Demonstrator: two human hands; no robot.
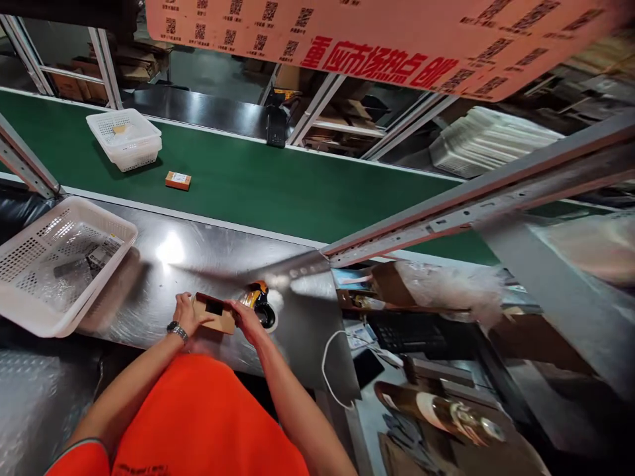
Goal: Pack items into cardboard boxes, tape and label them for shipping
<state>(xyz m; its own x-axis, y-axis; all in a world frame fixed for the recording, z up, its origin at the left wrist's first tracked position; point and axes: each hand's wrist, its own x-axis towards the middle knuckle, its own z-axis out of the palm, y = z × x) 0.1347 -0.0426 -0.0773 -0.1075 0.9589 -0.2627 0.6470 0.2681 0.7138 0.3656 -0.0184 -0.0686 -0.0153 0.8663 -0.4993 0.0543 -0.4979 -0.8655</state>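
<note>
A small brown cardboard box (222, 322) is held between both hands above the metal table, its top side open and a dark patch or item showing inside. My left hand (185, 315), with a watch on the wrist, grips the box's left end. The right end is held by my right hand (245, 317), fingers closed around its edge. Just past my right hand lies an orange and black tool that looks like a tape dispenser (258, 294), partly hidden by that hand.
On the left, a white basket (126, 248) holds plastic-wrapped items. Behind the metal table (302, 330), a green conveyor belt (238, 185) carries stacked white baskets (133, 155) and a small orange box (178, 180). A slanted metal post (411, 231) stands right; a bottle (436, 410) lies lower right.
</note>
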